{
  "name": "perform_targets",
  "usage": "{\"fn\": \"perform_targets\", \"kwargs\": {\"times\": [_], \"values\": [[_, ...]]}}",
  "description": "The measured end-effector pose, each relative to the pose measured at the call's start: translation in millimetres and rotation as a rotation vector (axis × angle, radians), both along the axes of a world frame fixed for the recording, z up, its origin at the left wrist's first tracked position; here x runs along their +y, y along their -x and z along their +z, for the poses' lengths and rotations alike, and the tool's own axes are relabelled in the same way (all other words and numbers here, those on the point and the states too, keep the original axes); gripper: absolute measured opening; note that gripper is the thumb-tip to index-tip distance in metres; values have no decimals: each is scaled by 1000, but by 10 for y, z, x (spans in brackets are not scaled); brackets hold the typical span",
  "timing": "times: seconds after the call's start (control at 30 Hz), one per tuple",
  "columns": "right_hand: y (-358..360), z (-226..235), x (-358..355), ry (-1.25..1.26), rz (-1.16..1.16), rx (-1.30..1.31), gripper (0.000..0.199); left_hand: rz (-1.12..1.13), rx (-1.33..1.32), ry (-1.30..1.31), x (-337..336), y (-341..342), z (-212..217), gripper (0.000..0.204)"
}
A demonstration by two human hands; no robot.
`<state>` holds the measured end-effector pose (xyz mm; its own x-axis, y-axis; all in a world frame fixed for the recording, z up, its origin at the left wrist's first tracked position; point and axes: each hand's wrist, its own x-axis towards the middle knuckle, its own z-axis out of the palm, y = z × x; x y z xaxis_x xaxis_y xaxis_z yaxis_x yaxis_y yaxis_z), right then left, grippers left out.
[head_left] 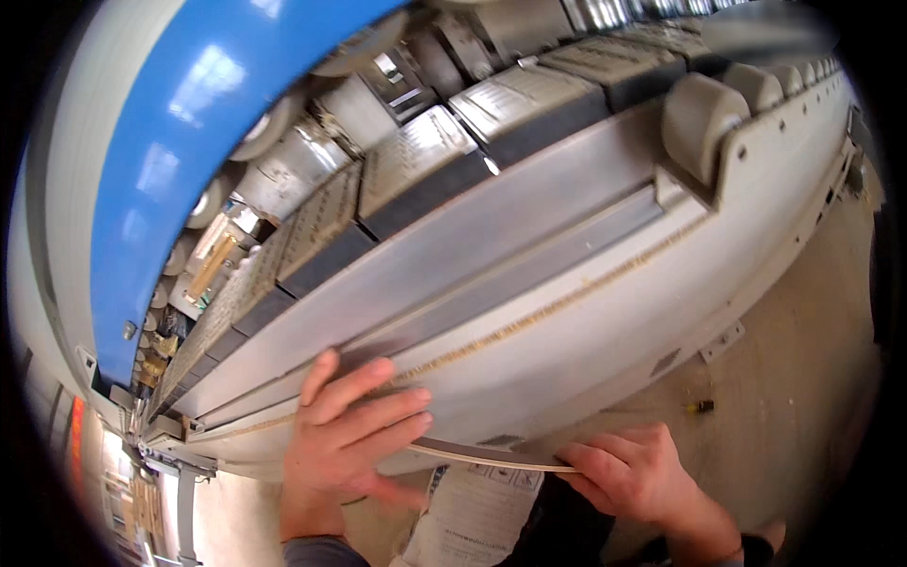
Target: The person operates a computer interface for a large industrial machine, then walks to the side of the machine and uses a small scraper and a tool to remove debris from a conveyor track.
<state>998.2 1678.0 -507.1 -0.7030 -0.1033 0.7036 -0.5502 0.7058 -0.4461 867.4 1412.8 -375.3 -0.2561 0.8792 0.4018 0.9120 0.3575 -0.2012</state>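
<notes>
My right hand point(631, 471) is closed round one end of a thin flat strip-like panel point(491, 456), dark on its face with a pale edge. From there the panel runs left toward my left hand point(354, 427). Those left fingers are stretched and spread in front of the machine's metal rail point(510, 274), and the thumb is blurred by motion. Whether the left hand touches the panel's other end, I cannot tell. Below the panel is a white printed sheet or bag point(482, 510), partly covered by it.
A large machine slants across the view, with a chain of ridged pads point(416, 170), a blue curved cover point(208, 85) and a row of grey rollers point(704, 123). Yellowish dust lines a groove point(557, 304). A small black and yellow object point(700, 406) lies on the floor at right.
</notes>
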Motion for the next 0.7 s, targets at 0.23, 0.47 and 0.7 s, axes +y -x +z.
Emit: {"fn": "perform_targets", "kwargs": {"times": [0.23, 0.47, 0.7], "values": [[-200, -424, 191, 626, -123, -282, 27, 52, 405, -100, -325, 206, 43, 17], [-536, -196, 92, -10, -487, 390, 31, 16, 319, -148, -374, 256, -38, 23], [-205, 1558, -43, -660, -304, 316, 17, -229, 239, -295, 139, 20, 308, 20]]}}
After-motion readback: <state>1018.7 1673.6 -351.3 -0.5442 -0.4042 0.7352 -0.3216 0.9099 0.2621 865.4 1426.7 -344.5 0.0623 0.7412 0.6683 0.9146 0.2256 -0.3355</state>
